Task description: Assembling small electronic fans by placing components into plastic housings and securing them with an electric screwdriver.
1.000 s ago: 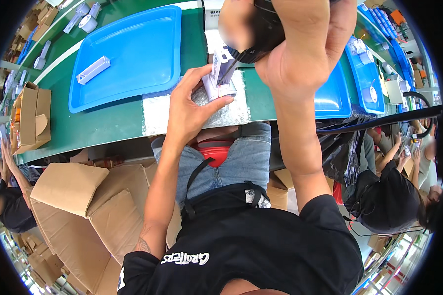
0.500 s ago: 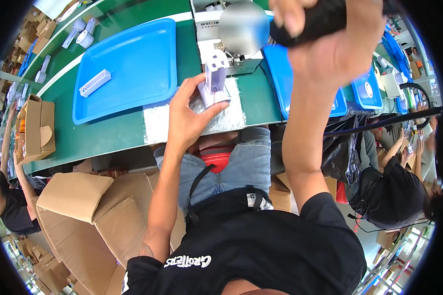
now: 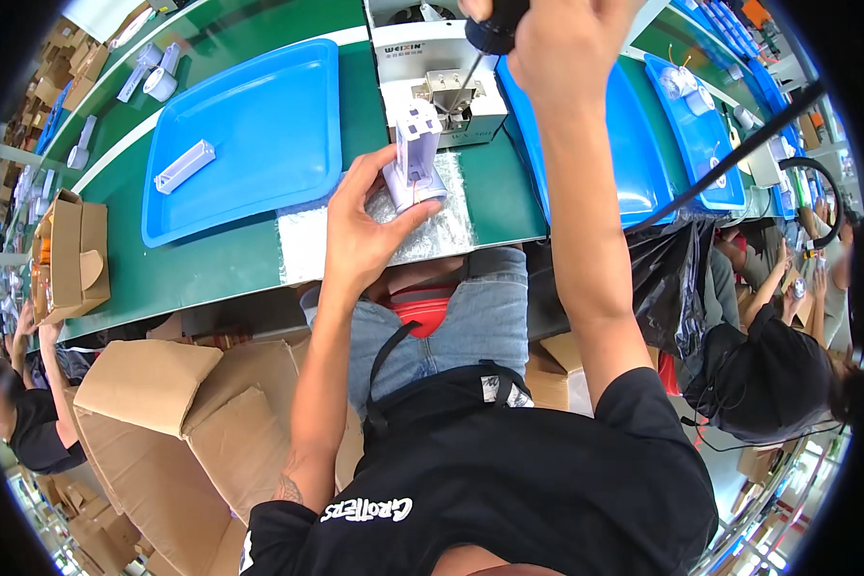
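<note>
My left hand [image 3: 360, 226] is closed round the round base of a white plastic housing [image 3: 416, 154], which stands upright on a sheet of clear wrap at the front of the table. My right hand [image 3: 571, 48] is raised and wrapped round a black electric screwdriver [image 3: 494, 35]. Its thin bit slants down to the metal pick-up head of a white screw feeder [image 3: 403, 69], just behind the housing. Whether the bit touches a screw is too small to tell.
On the left, a blue tray [image 3: 278, 154] holds one long white part [image 3: 185, 166]. Other blue trays [image 3: 600, 158] lie to the right, past my right arm. An open brown carton [image 3: 79, 254] stands at the left edge. A black cable [image 3: 739, 154] crosses at right. Co-workers sit on both sides.
My right hand has swung left with the screwdriver, bringing its bit to the feeder's head. The left hand and the housing have hardly shifted.
</note>
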A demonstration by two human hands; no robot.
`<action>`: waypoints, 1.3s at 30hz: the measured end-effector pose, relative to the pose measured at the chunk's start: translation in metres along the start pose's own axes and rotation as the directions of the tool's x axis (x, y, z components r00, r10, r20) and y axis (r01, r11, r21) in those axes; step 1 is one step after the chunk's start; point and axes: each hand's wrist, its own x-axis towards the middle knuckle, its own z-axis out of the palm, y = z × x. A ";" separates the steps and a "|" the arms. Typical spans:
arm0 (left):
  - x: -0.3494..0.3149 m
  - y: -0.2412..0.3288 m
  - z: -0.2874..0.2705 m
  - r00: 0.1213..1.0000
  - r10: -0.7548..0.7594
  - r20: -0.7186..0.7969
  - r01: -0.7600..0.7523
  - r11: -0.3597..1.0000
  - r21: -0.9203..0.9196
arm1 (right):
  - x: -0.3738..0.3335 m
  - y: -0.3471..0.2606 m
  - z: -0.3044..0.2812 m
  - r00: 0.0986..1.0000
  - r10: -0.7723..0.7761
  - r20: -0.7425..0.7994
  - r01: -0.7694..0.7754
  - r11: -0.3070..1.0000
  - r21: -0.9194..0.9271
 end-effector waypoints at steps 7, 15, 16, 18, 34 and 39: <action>0.001 0.004 0.002 0.999 0.021 -0.025 -0.020 0.998 0.057 | -0.014 -0.053 0.019 0.982 0.144 -0.119 -0.126 0.981 0.145; 0.001 0.003 0.003 0.999 0.022 -0.035 -0.019 0.997 0.074 | -0.041 -0.050 0.049 0.925 0.301 -0.231 -0.244 0.938 0.246; 0.001 0.003 0.002 0.999 0.023 -0.039 -0.020 0.997 0.075 | -0.044 -0.049 0.047 0.912 0.348 -0.215 -0.291 0.921 0.258; 0.000 0.004 0.001 0.999 0.030 -0.035 -0.027 0.996 0.086 | -0.042 -0.048 0.048 0.914 0.346 -0.213 -0.292 0.924 0.248; -0.002 0.006 -0.004 1.000 0.008 -0.030 -0.005 0.997 0.074 | -0.056 -0.027 0.043 0.952 0.298 -0.067 -0.250 0.885 0.394; 0.001 -0.001 0.001 1.000 -0.002 0.003 0.002 1.000 0.028 | -0.025 0.022 0.027 0.954 -0.298 -0.023 0.293 0.920 0.260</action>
